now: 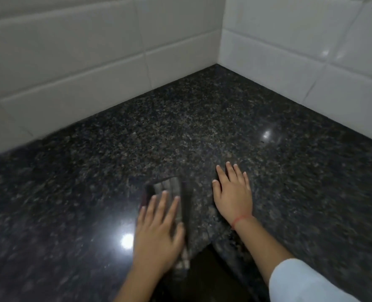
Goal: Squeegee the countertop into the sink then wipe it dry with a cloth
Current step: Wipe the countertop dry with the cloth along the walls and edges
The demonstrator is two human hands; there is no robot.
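**Wiping the countertop (180, 127) dry**

Pressing the cloth (169, 186) flat beneath the left hand (159, 232), fingers (160, 207) straight, not clutching. Bracing just beside with the right hand (235, 195), spread and empty on the countertop. Probably worth keeping pressure even and overlapping strokes.

Dark speckled countertop (180, 127), glossy with light glare. A striped cloth (169, 188), blurred, lies flat on it beneath the fingers of the left hand (159, 232); the right hand (233, 192) rests on bare stone, fingers straight, just beside the cloth
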